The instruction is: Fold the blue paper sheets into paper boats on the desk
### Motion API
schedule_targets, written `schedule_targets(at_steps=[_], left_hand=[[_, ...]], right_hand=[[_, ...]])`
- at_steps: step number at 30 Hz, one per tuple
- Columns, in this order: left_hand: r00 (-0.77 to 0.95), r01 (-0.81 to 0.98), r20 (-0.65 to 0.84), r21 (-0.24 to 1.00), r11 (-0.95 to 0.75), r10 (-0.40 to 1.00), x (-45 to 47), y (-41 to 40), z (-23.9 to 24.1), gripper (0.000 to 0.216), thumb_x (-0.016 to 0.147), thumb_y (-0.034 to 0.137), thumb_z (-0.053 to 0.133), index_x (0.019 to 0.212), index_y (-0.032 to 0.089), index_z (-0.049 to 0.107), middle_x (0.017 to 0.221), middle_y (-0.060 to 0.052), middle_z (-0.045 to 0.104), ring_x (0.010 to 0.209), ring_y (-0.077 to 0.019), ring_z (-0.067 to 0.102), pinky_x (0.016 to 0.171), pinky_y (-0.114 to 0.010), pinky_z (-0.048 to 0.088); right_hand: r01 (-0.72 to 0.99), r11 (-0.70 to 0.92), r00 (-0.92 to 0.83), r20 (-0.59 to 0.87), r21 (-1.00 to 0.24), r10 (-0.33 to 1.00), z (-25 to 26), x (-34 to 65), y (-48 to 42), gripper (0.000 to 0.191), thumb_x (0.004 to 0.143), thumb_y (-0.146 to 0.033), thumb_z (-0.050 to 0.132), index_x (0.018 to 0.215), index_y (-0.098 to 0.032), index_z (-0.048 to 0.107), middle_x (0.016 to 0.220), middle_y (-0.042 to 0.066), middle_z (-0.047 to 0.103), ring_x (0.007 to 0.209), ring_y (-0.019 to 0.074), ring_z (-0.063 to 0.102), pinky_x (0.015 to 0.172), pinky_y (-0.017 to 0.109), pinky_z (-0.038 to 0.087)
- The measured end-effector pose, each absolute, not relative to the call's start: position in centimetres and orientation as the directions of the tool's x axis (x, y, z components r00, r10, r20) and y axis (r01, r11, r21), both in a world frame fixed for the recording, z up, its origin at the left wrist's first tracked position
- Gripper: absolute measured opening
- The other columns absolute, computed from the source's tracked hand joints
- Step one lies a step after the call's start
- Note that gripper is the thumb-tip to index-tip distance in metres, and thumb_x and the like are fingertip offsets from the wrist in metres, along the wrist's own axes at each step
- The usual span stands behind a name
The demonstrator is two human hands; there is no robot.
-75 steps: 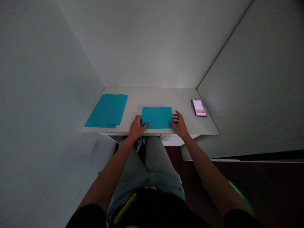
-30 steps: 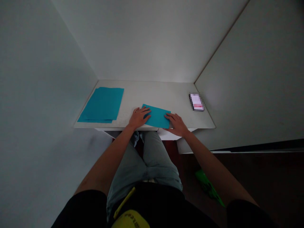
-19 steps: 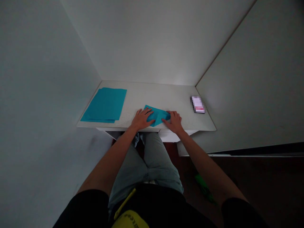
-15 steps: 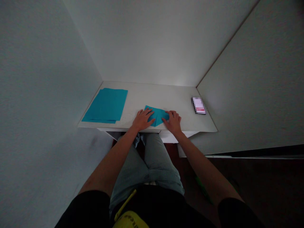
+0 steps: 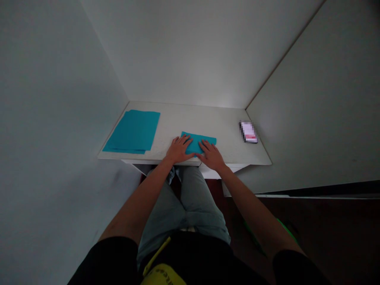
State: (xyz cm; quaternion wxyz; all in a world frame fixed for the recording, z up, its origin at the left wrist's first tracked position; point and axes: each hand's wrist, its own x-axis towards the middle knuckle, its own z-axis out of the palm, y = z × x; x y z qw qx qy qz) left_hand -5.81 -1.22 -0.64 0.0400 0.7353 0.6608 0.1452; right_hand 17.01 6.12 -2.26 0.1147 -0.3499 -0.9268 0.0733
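Observation:
A folded teal sheet of paper (image 5: 199,141) lies near the front edge of a small white desk (image 5: 190,118). My left hand (image 5: 179,149) lies flat on the sheet's left part, fingers spread. My right hand (image 5: 210,155) presses flat on its lower right part, fingers stretched toward the middle. Both hands cover much of the sheet, so only its far strip and right end show.
A stack of flat teal sheets (image 5: 134,130) rests at the desk's left end. A phone (image 5: 248,132) lies at the right end by the wall. Walls close in the desk on three sides. My knees are under the front edge.
The flat rectangle was turned and folded over into a smaller, narrower shape. My right hand slid left and down onto the fold. My left hand stayed on the left part.

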Motion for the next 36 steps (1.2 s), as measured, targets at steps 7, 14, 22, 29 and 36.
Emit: schedule_targets(at_steps=[7,14,22,29,36], left_hand=[[0.098,0.962,0.119,0.242,-0.124,0.988,-5.7,-1.7,-0.5,0.082,0.100,0.066,0.056,0.169,0.025,0.039,0.178,-0.011,0.033,0.166,-0.0334,0.026,0.136,-0.055,0.018],[0.236,0.943,0.092,0.219,-0.251,0.967,-6.3,-4.1,0.1,0.101,0.088,0.076,0.069,0.170,0.025,0.037,0.179,-0.014,0.028,0.166,-0.0346,0.026,0.137,-0.056,0.014],[0.237,0.906,0.117,0.332,-0.263,0.964,-8.4,-5.7,-0.4,0.052,0.103,0.048,0.063,0.153,0.034,0.061,0.168,-0.005,0.050,0.158,-0.0253,0.044,0.135,-0.049,0.024],[-0.288,0.889,0.292,0.435,0.142,0.912,-4.0,-3.1,-0.3,0.075,0.093,0.056,0.077,0.151,0.015,0.052,0.153,-0.020,0.054,0.143,-0.0335,0.052,0.121,-0.047,0.043],[-0.197,0.926,0.218,0.360,0.109,0.956,-0.2,-2.6,0.2,0.026,0.108,0.043,0.056,0.119,0.025,0.070,0.130,-0.012,0.068,0.125,-0.0316,0.059,0.107,-0.048,0.048]], right_hand=[[0.583,0.783,-0.778,0.128,-0.217,0.615,-2.1,18.4,7.9,0.080,0.104,-0.070,0.051,0.170,-0.025,0.039,0.178,0.012,0.030,0.166,0.0338,0.028,0.133,0.059,0.027],[0.543,0.808,-0.817,0.080,-0.228,0.571,-1.8,19.3,8.6,0.083,0.103,-0.071,0.051,0.171,-0.025,0.035,0.180,0.010,0.026,0.167,0.0336,0.025,0.135,0.059,0.024],[0.459,0.858,-0.863,0.112,-0.232,0.492,-1.5,19.9,8.4,0.081,0.102,-0.070,0.057,0.171,-0.031,0.036,0.178,0.008,0.031,0.165,0.0311,0.030,0.136,0.059,0.020],[0.511,0.829,-0.830,0.123,-0.227,0.545,-1.4,19.4,7.8,0.085,0.102,-0.074,0.050,0.172,-0.028,0.034,0.178,0.008,0.032,0.164,0.0315,0.033,0.136,0.058,0.019],[0.534,0.805,-0.799,0.156,-0.257,0.580,-0.9,19.3,7.3,0.088,0.101,-0.079,0.046,0.170,-0.027,0.037,0.174,0.008,0.042,0.159,0.0324,0.040,0.135,0.057,0.020]])
